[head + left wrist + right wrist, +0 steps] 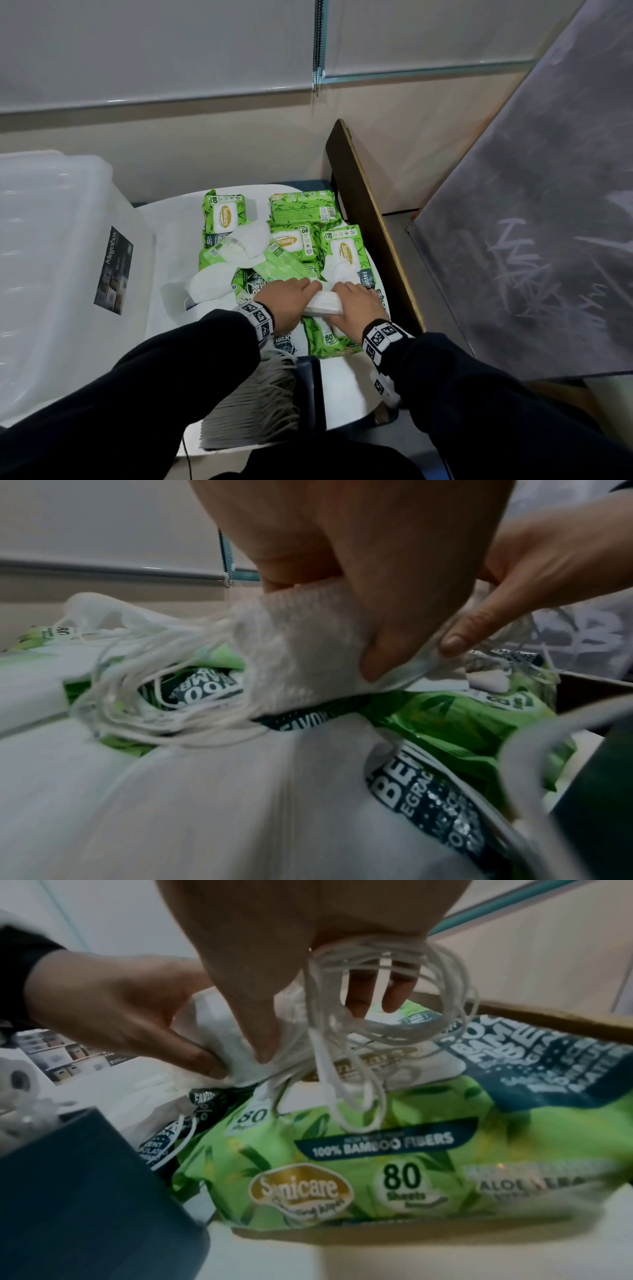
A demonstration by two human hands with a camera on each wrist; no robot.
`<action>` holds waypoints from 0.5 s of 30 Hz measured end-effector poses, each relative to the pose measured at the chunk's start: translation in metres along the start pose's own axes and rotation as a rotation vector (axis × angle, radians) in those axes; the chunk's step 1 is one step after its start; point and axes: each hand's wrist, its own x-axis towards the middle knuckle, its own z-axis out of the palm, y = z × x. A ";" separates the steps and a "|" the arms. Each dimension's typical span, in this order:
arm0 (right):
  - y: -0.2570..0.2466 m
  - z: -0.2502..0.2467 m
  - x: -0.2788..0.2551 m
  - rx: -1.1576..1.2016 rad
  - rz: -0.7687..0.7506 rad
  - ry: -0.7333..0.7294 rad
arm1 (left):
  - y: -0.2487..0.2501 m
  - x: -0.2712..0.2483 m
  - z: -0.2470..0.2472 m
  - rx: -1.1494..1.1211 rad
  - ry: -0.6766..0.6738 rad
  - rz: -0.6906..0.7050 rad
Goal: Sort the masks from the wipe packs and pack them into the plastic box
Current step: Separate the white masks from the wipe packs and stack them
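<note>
A thick stack of white masks (323,304) is held between both hands above the green wipe packs (301,243). My left hand (295,294) pinches its left end and my right hand (352,297) grips the right end. In the left wrist view the stack (301,647) sits between thumb and fingers, ear loops (154,696) trailing. The right wrist view shows loops (377,1015) hanging over a wipe pack (377,1164). Loose masks (209,286) lie among the packs. The clear plastic box (51,257) stands at the left.
The packs and masks lie on a white table (171,222). A wooden board (370,219) stands along its right side, with a frosted panel (531,222) beyond. Another stack of masks (253,404) sits near me beside a dark blue object (310,387).
</note>
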 end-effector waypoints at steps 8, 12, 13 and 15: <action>0.002 0.000 0.000 0.109 0.073 -0.092 | -0.001 0.013 0.000 -0.030 -0.034 0.040; 0.025 -0.031 -0.005 0.510 0.204 -0.172 | -0.013 0.014 -0.020 -0.292 -0.086 0.015; 0.034 -0.038 -0.008 0.570 0.223 -0.181 | -0.017 0.012 -0.025 -0.361 -0.103 -0.014; 0.051 -0.053 -0.013 0.752 0.295 -0.172 | -0.027 0.010 -0.031 -0.482 -0.144 -0.073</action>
